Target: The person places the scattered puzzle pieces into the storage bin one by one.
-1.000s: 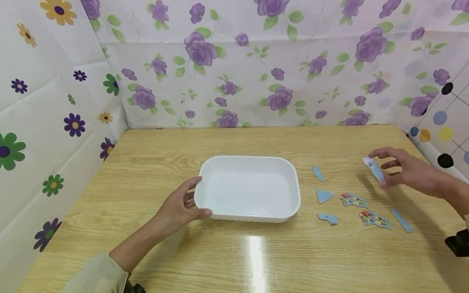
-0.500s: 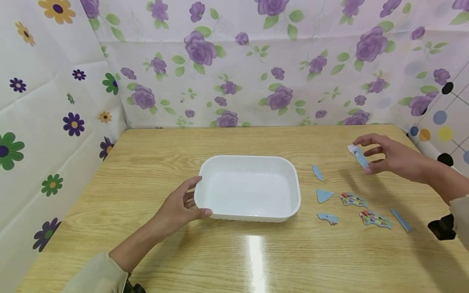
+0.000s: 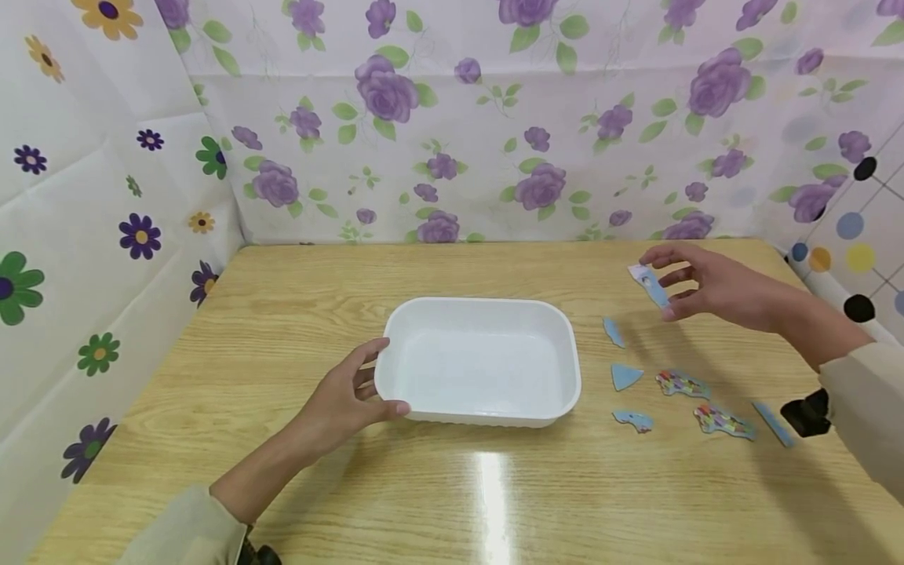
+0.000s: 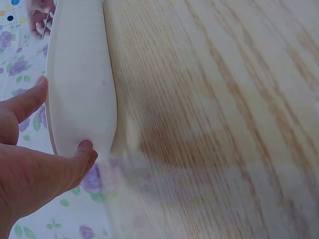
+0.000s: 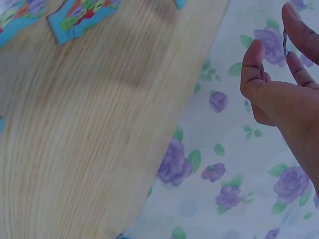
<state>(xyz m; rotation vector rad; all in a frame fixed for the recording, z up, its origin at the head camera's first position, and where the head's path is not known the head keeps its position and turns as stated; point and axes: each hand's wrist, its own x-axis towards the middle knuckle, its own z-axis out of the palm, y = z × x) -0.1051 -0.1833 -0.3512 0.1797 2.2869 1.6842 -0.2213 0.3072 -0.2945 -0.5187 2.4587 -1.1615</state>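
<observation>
A white rectangular plastic basin [image 3: 480, 373] stands on the wooden table. My left hand [image 3: 346, 404] grips its near left corner, thumb along the front and fingers at the left side; the left wrist view shows the fingertips against the basin wall [image 4: 82, 74]. Raised beyond the basin's right end, my right hand [image 3: 730, 294] pinches a flat light-blue puzzle piece [image 3: 651, 286] with a whitish end by its edges. The right wrist view shows that piece [image 5: 285, 41] edge-on between thumb and fingers. Closest below it lies a narrow blue puzzle piece [image 3: 612, 333].
Several more puzzle pieces lie right of the basin: a blue triangle [image 3: 625, 377], a blue one with a coloured edge [image 3: 633, 421], two multicoloured ones [image 3: 683, 384] and a blue strip [image 3: 773, 424]. Floral cloth [image 3: 438, 157] hangs behind the table.
My right hand has carried the puzzle piece leftward and farther back, from the table's right side toward the basin. The left hand and the basin stay where they were.
</observation>
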